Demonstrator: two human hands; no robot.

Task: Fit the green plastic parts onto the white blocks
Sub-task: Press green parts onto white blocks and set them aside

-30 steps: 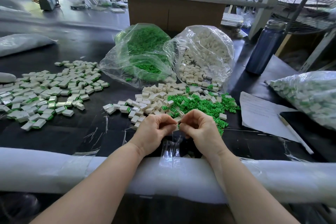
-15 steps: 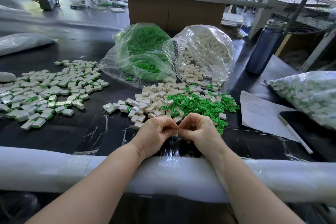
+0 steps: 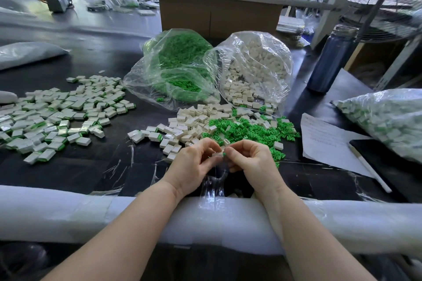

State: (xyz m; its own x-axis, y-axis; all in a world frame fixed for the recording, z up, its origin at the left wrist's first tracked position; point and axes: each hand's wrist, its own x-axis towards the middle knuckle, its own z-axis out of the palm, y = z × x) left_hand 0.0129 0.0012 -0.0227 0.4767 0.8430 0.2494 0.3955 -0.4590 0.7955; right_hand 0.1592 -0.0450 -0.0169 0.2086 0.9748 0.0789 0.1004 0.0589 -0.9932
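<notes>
White block with a green part showing at its right end: held between both hands above the near edge of the black table, at 6 o'clock from the loose piles. Left hand: fingers curled, fingertips pinching the block from the left. Right hand: fingers curled, thumb and forefinger pinching the green end. The two hands touch at the fingertips.

Pile of green parts at 12 to 1 o'clock from the hands; pile of white blocks at 11 o'clock, touching the green pile. Bag of green parts and bag of white blocks farther back at 12 o'clock, side by side, mouths open toward the piles. Spread of assembled blocks at 9 to 10 o'clock. Paper sheet and pen at 3 o'clock. Both forearms rest on the white foam padding.
</notes>
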